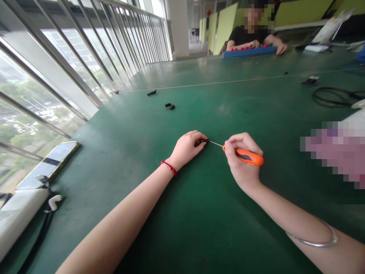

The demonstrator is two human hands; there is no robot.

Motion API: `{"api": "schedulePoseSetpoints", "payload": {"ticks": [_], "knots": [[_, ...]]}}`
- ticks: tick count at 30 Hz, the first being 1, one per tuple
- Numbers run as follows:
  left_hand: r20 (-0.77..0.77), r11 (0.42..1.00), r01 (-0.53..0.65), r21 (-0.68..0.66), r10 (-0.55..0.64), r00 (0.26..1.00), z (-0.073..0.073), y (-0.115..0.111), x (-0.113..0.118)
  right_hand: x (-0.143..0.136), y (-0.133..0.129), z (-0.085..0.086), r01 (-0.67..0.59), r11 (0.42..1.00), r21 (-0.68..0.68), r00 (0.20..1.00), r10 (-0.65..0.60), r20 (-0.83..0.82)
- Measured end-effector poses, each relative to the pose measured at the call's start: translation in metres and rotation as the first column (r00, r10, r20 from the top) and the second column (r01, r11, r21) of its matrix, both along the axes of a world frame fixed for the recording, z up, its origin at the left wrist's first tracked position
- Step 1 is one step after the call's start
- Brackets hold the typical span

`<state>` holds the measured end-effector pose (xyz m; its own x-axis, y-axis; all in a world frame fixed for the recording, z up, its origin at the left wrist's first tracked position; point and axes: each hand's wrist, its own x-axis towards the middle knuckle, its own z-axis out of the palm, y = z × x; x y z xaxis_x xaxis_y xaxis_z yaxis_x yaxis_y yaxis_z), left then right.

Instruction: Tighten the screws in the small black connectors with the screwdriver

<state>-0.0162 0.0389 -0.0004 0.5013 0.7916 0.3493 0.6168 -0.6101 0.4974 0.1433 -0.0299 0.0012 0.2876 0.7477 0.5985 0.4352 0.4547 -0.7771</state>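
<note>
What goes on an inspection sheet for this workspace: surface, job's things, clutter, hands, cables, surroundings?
Surface: green tabletop, with glossy reflections.
Job's things: orange-handled screwdriver, tip at a small black part.
Clutter: apparent smartphone at left; loose black pieces farther out.
Hands: left hand pinches the part; right hand grips the screwdriver.
Cables: black cable near left; looped cable far right.
Surroundings: metal railing at left; person opposite, behind a blue tray.

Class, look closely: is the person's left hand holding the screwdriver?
No, the right hand grips the orange screwdriver, while the left hand holds a small black piece.
</note>
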Motion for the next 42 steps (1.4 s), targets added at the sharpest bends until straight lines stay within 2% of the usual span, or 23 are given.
{"api": "schedulePoseSetpoints", "payload": {"ticks": [2,8,12,14,19,24,27,30,36,40,42], "knots": [[-0.010,1.000,-0.004,0.011,0.004,1.000,0.000,-0.001,0.001,-0.001,-0.001,0.000,0.013,1.000,-0.020,1.000,-0.013,0.022],[-0.033,0.997,-0.046,0.058,0.048,0.998,0.001,-0.006,0.004,-0.003,-0.001,0.003,-0.020,0.995,0.096,0.996,0.029,-0.089],[-0.048,0.995,-0.051,0.084,0.055,0.997,0.002,-0.008,0.005,-0.002,-0.003,0.002,0.019,0.999,-0.036,1.000,-0.018,0.017],[-0.050,0.995,-0.055,0.084,0.059,0.997,0.002,-0.008,0.005,-0.003,-0.003,0.003,0.027,0.998,-0.053,0.999,-0.026,0.025],[-0.047,0.995,-0.050,0.086,0.054,0.997,0.001,-0.007,0.005,0.001,-0.004,0.007,-0.012,0.999,0.048,0.994,0.017,-0.107],[-0.042,0.994,-0.056,0.090,0.060,0.997,0.000,-0.007,0.005,0.009,-0.007,0.008,-0.091,0.993,-0.073,0.994,0.096,0.055],[-0.047,0.995,-0.046,0.086,0.050,0.998,0.001,-0.008,0.005,0.010,-0.006,0.008,-0.085,0.996,-0.004,0.996,0.085,0.020],[-0.044,0.996,-0.046,0.071,0.049,0.998,0.001,-0.008,0.005,0.010,-0.005,0.006,-0.121,0.989,0.082,0.991,0.125,-0.051],[-0.034,0.997,-0.057,0.059,0.059,0.998,0.001,-0.008,0.005,0.011,-0.008,0.004,-0.129,0.990,-0.051,0.988,0.132,0.075],[-0.034,0.996,-0.059,0.061,0.061,0.998,0.001,-0.008,0.005,0.010,-0.008,0.006,-0.121,0.990,0.066,0.992,0.122,-0.012],[-0.032,0.996,-0.059,0.062,0.061,0.998,0.002,-0.008,0.005,0.010,-0.008,0.006,-0.125,0.991,0.054,0.992,0.126,-0.004]]}}
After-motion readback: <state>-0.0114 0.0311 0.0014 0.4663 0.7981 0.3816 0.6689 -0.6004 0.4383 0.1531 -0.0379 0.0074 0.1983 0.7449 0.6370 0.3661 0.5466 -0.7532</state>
